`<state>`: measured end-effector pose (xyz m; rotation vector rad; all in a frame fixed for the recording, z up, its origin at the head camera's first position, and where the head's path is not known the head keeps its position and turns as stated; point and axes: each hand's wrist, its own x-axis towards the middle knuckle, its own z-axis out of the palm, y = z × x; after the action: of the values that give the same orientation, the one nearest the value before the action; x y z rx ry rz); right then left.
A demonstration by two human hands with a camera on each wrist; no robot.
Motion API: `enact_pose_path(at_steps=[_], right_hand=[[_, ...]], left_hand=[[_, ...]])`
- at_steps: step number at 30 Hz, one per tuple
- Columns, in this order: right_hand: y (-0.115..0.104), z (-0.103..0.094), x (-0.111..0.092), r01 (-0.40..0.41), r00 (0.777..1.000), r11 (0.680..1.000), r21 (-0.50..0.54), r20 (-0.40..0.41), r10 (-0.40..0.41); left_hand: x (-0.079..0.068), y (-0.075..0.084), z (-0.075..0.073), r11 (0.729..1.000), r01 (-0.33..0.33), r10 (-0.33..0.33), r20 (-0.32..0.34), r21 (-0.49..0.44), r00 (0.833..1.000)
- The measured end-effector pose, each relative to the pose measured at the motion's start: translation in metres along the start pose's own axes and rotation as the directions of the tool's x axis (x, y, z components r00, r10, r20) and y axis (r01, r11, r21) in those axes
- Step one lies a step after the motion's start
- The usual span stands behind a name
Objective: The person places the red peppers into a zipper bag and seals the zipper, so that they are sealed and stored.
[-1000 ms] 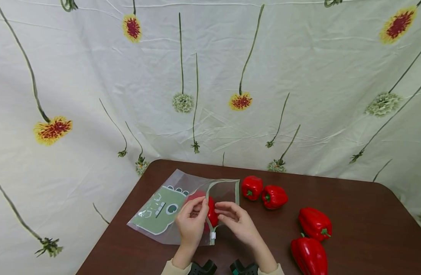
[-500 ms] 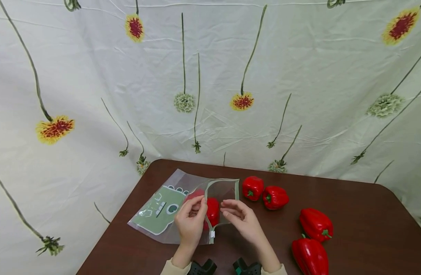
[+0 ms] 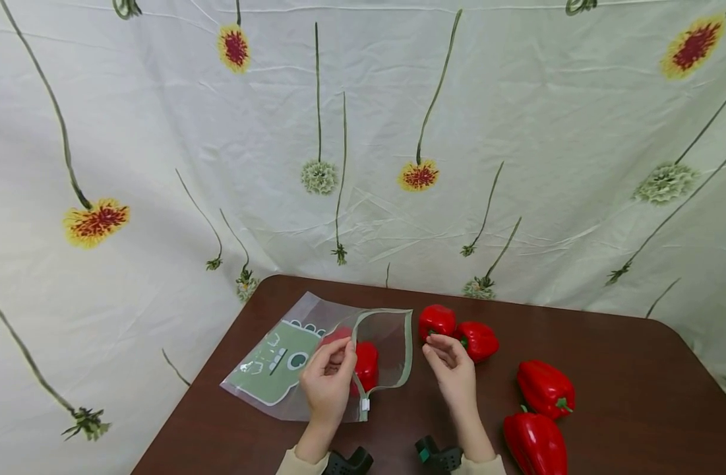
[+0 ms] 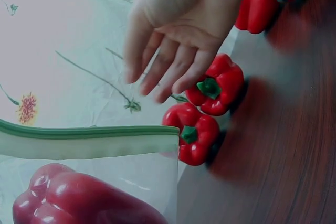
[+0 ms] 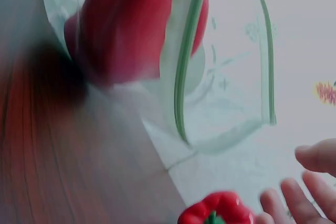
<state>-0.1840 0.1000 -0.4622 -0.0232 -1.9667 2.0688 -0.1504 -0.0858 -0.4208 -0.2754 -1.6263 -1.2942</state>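
A clear zip bag (image 3: 392, 343) with a green cartoon print and green edging lies on the table's left side, its mouth gaping to the right. My left hand (image 3: 329, 382) pinches the upper edge of that mouth. Inside the bag sits a red bell pepper (image 3: 367, 367), also visible through the plastic in the right wrist view. My right hand (image 3: 455, 379) is off to the right of the bag, fingers loosely bent and holding nothing. Just beyond its fingertips are two red bell peppers, one at the back (image 3: 436, 319) and one beside it (image 3: 481, 342); contact cannot be told.
Two more red bell peppers, an upper one (image 3: 544, 388) and a lower one (image 3: 536, 441), lie at the right on the dark brown table (image 3: 630, 396). A white slider (image 3: 365, 404) is at the bag's near corner. Behind the table hangs a flower-printed cloth (image 3: 268, 119).
My right hand has moved out from the bag's mouth, rightward toward the two back peppers. The pepper stays in the bag. My left hand keeps its pinch on the edge.
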Motion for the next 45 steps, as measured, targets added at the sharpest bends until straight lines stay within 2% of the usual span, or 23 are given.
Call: enact_pose_path(at_steps=[2, 5, 12, 21, 24, 28, 33, 39, 45], right_hand=[[0.005, -0.004, 0.002, 0.029, 0.997, 0.999, -0.021, -0.075, -0.03], [0.012, -0.01, 0.005, 0.078, 0.98, 0.995, -0.057, -0.178, -0.087], [0.022, -0.019, 0.006, 0.138, 0.908, 0.967, -0.213, -0.364, -0.21], [0.035, -0.022, 0.011, 0.199, 0.834, 0.91, -0.363, -0.424, -0.352], [0.043, -0.022, 0.014, 0.209, 0.819, 0.9, -0.382, -0.435, -0.375], [0.052, -0.024, 0.016, 0.182, 0.821, 0.912, -0.367, -0.454, -0.347], [0.056, -0.026, 0.019, 0.135, 0.834, 0.931, -0.338, -0.469, -0.291], [0.06, -0.032, 0.024, 0.104, 0.85, 0.95, -0.295, -0.47, -0.239], [0.064, -0.043, 0.028, 0.011, 0.878, 0.979, -0.205, -0.467, -0.108]], left_hand=[[-0.001, 0.0, 0.0, 1.0, 0.007, -0.007, 0.003, -0.005, 1.0], [-0.001, 0.0, -0.001, 1.0, 0.015, -0.015, 0.008, -0.008, 1.0], [-0.002, 0.001, -0.002, 1.0, 0.014, -0.014, 0.008, 0.005, 1.0], [-0.002, 0.0, -0.001, 1.0, -0.005, 0.004, 0.005, 0.024, 1.0], [-0.002, -0.001, -0.001, 1.0, -0.003, 0.003, 0.003, 0.029, 1.0], [-0.002, -0.001, -0.001, 0.999, 0.0, 0.0, 0.003, 0.035, 1.0], [-0.002, -0.001, -0.001, 1.0, -0.006, 0.006, 0.007, 0.031, 1.0], [-0.003, 0.0, 0.0, 1.0, 0.019, -0.019, 0.011, 0.017, 1.0], [-0.004, 0.001, 0.001, 1.0, 0.03, -0.03, 0.011, 0.005, 0.999]])
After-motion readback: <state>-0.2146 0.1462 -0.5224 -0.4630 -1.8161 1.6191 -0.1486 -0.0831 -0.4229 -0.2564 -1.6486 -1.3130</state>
